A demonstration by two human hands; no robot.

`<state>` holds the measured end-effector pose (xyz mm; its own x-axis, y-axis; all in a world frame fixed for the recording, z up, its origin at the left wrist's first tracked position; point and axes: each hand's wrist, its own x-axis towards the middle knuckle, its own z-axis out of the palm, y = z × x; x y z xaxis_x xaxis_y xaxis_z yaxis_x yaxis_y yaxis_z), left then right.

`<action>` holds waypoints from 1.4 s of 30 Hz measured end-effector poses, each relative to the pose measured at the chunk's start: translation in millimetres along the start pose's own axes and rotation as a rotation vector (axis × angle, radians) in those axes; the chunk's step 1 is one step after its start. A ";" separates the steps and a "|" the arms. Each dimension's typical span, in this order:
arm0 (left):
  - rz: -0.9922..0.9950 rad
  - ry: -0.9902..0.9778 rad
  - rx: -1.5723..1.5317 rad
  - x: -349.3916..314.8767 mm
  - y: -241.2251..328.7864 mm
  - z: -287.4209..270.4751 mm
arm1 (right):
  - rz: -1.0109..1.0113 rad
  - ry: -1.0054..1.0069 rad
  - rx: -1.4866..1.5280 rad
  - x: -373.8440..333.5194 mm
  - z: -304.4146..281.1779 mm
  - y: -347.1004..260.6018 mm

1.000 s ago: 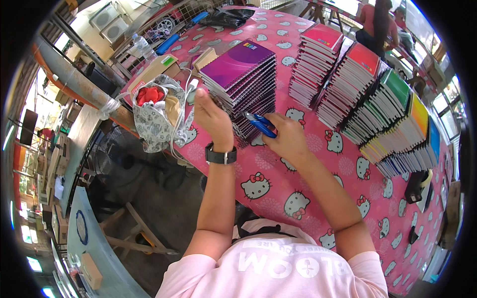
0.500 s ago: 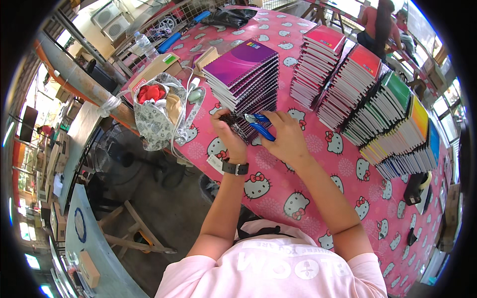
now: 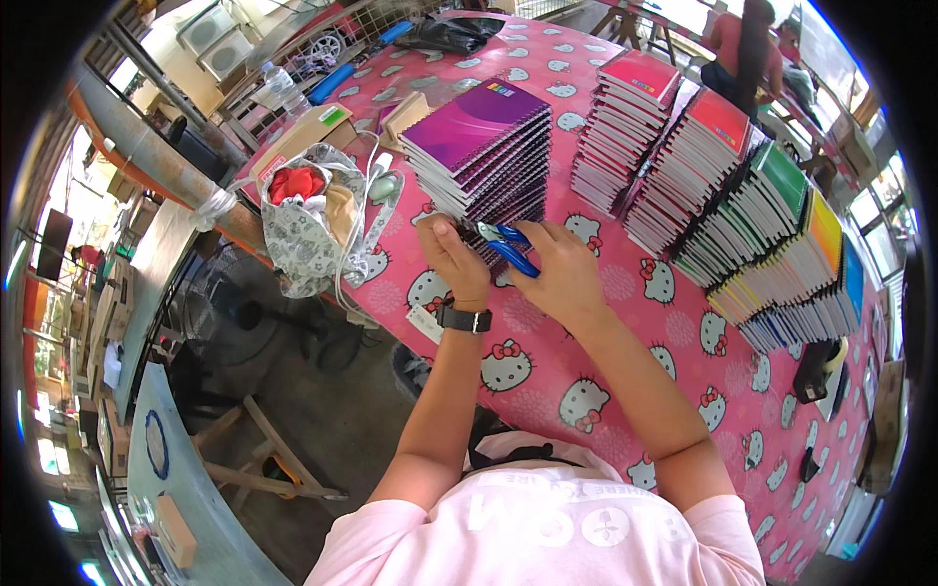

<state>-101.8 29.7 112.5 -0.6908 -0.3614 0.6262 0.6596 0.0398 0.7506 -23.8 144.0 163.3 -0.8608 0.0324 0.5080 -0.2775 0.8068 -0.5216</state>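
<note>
A tall, uneven stack of purple spiral notebooks [image 3: 476, 125] stands on the table in front of me. At its near lower end, my left hand [image 3: 455, 262] is closed around the edge of a dark spiral-bound notebook, mostly hidden by my fingers and the stack. My right hand [image 3: 565, 273] grips a pair of pliers [image 3: 515, 256] by the blue handles. Their metal jaws point left, at the dark coil edge beside my left fingers. Whether the jaws touch the wire is too small to tell.
Stacks of red notebooks [image 3: 718, 117], green notebooks [image 3: 779, 181], yellow notebooks [image 3: 823, 234] and blue ones fan out to the right. On the left lie a patterned cloth bag [image 3: 308, 239] and a cardboard box [image 3: 311, 137]. A tape dispenser [image 3: 816, 371] sits far right; a person [image 3: 747, 54] is beyond.
My left hand has turned and shifted slightly right, covering more of the dark coil edge. The pliers have moved a little left toward it, still in my right hand.
</note>
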 end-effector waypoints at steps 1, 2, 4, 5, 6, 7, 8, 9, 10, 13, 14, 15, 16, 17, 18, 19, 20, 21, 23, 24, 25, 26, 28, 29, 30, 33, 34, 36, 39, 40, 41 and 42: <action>0.007 -0.001 0.000 -0.4 0.8 0.0 | -0.027 0.032 -0.047 -1.5 -1.3 -0.6; 0.015 -0.003 0.000 -0.3 1.5 -0.4 | -0.053 0.063 -0.093 -2.8 -3.8 -2.3; -0.011 0.005 0.021 0.3 5.7 0.3 | -0.087 0.101 -0.148 -2.7 -6.5 -4.6; -0.026 0.005 0.029 -0.2 7.8 1.6 | -0.094 0.107 -0.157 -0.9 -6.4 -6.0; -0.022 0.004 0.027 -1.8 7.2 2.2 | -0.100 0.112 -0.167 0.2 -6.4 -6.5; -0.011 0.007 0.029 -0.8 6.5 1.2 | -0.082 0.080 -0.122 1.9 -4.6 -6.5; 0.000 0.011 0.031 -0.2 5.8 0.5 | -0.065 0.047 -0.078 3.0 -1.6 -5.5; -0.004 0.010 0.028 0.0 5.3 0.0 | -0.047 0.013 -0.033 3.7 -0.1 -5.2; -0.011 0.011 0.026 -0.3 5.0 -0.6 | 0.003 -0.033 -0.008 3.8 -0.1 -4.9; -0.051 0.038 0.015 -0.7 4.2 1.9 | 0.116 -0.119 0.050 1.9 -3.2 -0.1; -0.067 0.051 0.009 -0.1 4.4 3.4 | 0.129 -0.111 0.059 -1.2 -5.1 3.0; -0.092 0.048 0.011 0.9 4.5 3.3 | 0.143 -0.104 0.068 -2.3 -5.8 4.8; -0.118 0.042 0.014 0.6 3.6 2.4 | 0.074 -0.062 0.022 -2.3 -5.2 6.0; -0.145 0.035 0.016 0.2 2.8 1.7 | 0.004 -0.020 -0.023 -1.8 -4.7 7.4; -0.146 0.044 0.015 0.3 1.7 1.6 | -0.065 0.022 -0.069 -1.6 -4.9 8.3; -0.143 0.053 0.015 1.8 -1.0 1.1 | -0.092 0.047 -0.104 -0.7 -4.0 6.1; -0.139 0.060 0.014 2.7 -3.4 0.7 | -0.119 0.073 -0.138 0.5 -2.2 2.0; -0.143 0.056 0.006 2.4 -5.3 0.0 | -0.146 0.099 -0.173 1.1 -0.9 -0.8; -0.153 0.047 -0.012 1.6 -7.6 -1.0 | -0.028 -0.020 -0.078 0.2 -0.1 -2.6; -0.149 0.046 -0.013 1.8 -9.0 -1.0 | 0.031 -0.081 -0.030 0.1 0.5 -2.9; -0.147 0.047 -0.012 2.2 -8.2 -1.3 | 0.050 -0.088 0.005 -0.6 0.4 -1.0; -0.145 0.047 -0.011 2.6 -7.3 -1.5 | 0.070 -0.096 0.040 -1.7 -0.6 2.7; -0.181 0.057 -0.046 1.8 -5.5 1.2 | 0.111 -0.114 0.070 -4.0 -1.3 9.4; -0.200 0.062 -0.066 1.8 -4.7 2.5 | 0.133 -0.123 0.066 -5.3 -1.0 12.6; -0.203 0.071 -0.065 3.1 -4.2 2.6 | 0.155 -0.132 0.061 -6.0 -0.8 14.2; -0.220 0.079 -0.068 4.5 -3.7 1.4 | -0.045 -0.006 -0.117 -5.9 5.7 9.6; -0.228 0.074 -0.074 4.1 -2.3 1.2 | -0.040 -0.013 -0.132 -5.1 7.6 8.9; -0.243 0.070 -0.100 4.8 -0.6 3.1 | -0.028 -0.028 -0.161 -3.3 10.7 9.1; -0.273 0.071 -0.137 5.2 -2.6 0.6 | -0.002 -0.070 -0.150 -1.8 9.8 4.4; -0.288 0.065 -0.143 5.8 -4.5 -1.2 | 0.004 -0.070 -0.149 -2.2 8.3 3.2; -0.302 0.059 -0.149 6.3 -6.4 -2.7 | 0.011 -0.069 -0.147 -3.7 5.9 2.6; -0.303 0.077 -0.163 6.7 -8.3 -3.0 | 0.018 -0.069 -0.146 -4.3 4.7 1.6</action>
<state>-111.0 24.1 109.9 -0.8423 -0.4031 0.3579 0.4709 -0.2271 0.8524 -22.5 142.3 157.1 -0.8936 0.0108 0.4488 -0.2015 0.8837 -0.4224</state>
